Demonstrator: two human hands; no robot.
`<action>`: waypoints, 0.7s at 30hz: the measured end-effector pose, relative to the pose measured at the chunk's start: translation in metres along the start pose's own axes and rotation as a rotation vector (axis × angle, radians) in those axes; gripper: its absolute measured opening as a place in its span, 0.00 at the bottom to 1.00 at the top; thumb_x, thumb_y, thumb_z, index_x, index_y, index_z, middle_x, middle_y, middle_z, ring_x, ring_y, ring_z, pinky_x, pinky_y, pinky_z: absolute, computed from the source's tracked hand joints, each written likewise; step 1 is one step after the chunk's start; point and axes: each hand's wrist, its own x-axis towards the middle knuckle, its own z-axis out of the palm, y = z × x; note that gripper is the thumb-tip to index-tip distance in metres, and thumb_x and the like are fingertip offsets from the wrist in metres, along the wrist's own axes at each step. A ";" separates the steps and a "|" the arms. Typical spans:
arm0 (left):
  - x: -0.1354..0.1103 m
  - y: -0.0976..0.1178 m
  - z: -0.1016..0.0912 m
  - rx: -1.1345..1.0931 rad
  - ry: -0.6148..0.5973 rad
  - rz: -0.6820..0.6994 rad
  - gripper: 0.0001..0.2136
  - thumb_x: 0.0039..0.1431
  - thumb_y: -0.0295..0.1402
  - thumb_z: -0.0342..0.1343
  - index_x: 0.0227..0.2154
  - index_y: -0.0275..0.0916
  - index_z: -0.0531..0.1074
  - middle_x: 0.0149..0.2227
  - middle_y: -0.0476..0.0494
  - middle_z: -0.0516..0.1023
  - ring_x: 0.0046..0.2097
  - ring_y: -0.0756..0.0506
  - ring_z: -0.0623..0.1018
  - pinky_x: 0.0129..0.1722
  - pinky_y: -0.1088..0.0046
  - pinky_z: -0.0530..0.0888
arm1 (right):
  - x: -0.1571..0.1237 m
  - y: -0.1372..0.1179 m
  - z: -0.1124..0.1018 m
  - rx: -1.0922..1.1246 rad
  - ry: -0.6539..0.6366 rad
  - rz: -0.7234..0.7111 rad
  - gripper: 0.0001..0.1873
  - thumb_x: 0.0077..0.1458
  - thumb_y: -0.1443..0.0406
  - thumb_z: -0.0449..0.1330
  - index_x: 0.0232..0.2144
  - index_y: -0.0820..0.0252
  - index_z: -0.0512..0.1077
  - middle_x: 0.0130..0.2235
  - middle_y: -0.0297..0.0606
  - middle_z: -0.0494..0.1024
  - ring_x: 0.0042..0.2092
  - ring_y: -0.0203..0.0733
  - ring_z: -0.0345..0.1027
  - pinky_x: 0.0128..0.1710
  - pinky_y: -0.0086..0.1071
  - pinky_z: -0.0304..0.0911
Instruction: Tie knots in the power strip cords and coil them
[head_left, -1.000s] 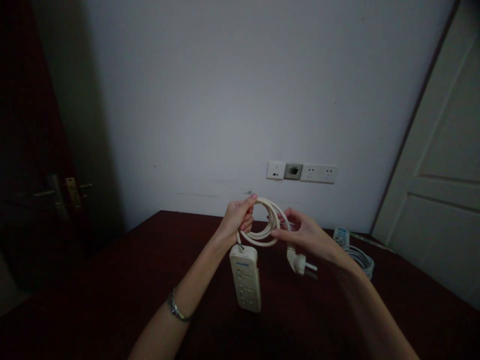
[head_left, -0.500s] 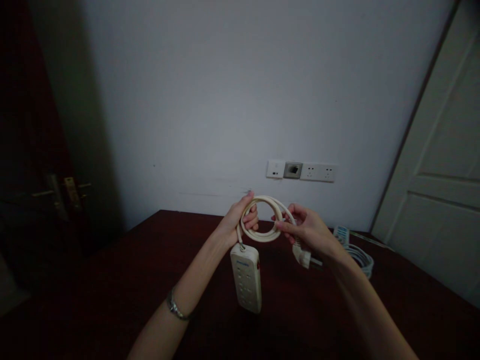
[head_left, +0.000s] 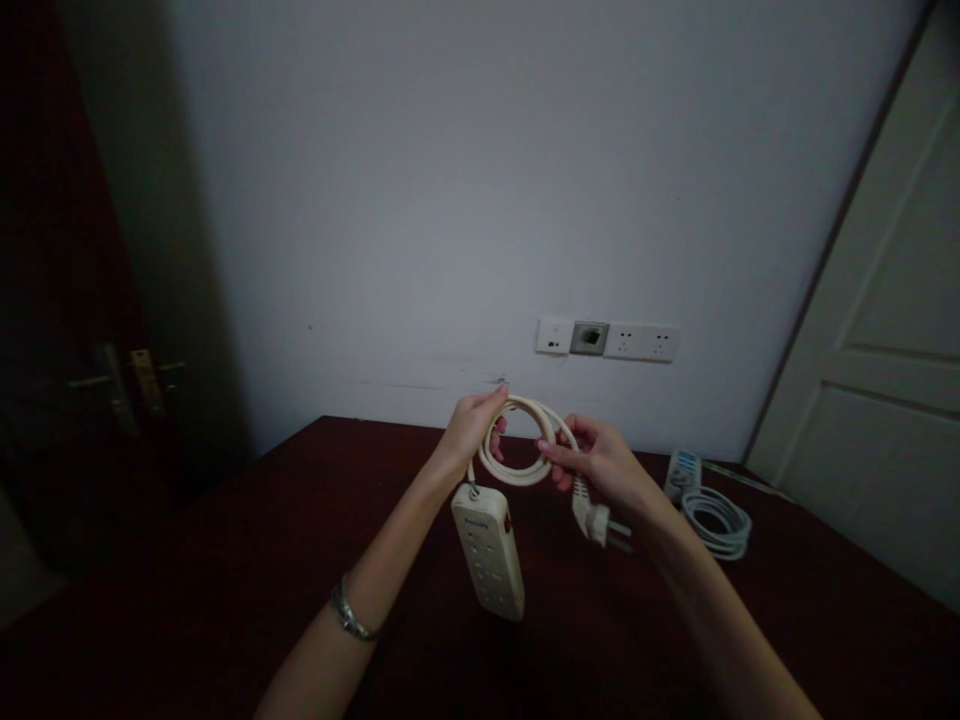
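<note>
I hold a coiled white cord (head_left: 517,474) up in front of me over a dark red table (head_left: 225,560). My left hand (head_left: 471,430) is closed round the left side of the coil. From it hangs a cream power strip (head_left: 487,550) with a red switch. My right hand (head_left: 596,462) pinches the coil's right side, fingers closed on the cord. The plug (head_left: 600,522) dangles just below that hand. A metal bracelet (head_left: 346,616) sits on my left wrist.
A second power strip (head_left: 681,470) with a coiled white cord (head_left: 716,520) lies at the table's far right. Wall sockets (head_left: 607,340) are on the white wall behind. A dark door with a brass handle (head_left: 142,385) stands left, a white door (head_left: 877,380) right.
The coil has been drawn a little tighter between my hands. The plug shifted slightly below my right hand, and the power strip swung a little to the left.
</note>
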 end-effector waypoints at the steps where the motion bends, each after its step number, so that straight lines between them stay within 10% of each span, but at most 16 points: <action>1: 0.000 0.000 0.000 0.004 0.006 0.021 0.20 0.51 0.51 0.53 0.19 0.37 0.64 0.11 0.55 0.60 0.11 0.55 0.61 0.12 0.80 0.61 | 0.000 0.000 0.001 0.007 -0.005 0.008 0.18 0.41 0.58 0.66 0.24 0.60 0.61 0.16 0.30 0.69 0.17 0.32 0.63 0.17 0.25 0.58; 21: -0.003 0.002 0.002 -0.346 -0.077 -0.027 0.18 0.48 0.41 0.59 0.18 0.39 0.57 0.10 0.61 0.52 0.10 0.58 0.51 0.09 0.81 0.47 | 0.001 -0.006 0.007 -0.030 -0.025 0.039 0.20 0.37 0.59 0.68 0.25 0.59 0.59 0.17 0.29 0.70 0.18 0.31 0.64 0.18 0.26 0.60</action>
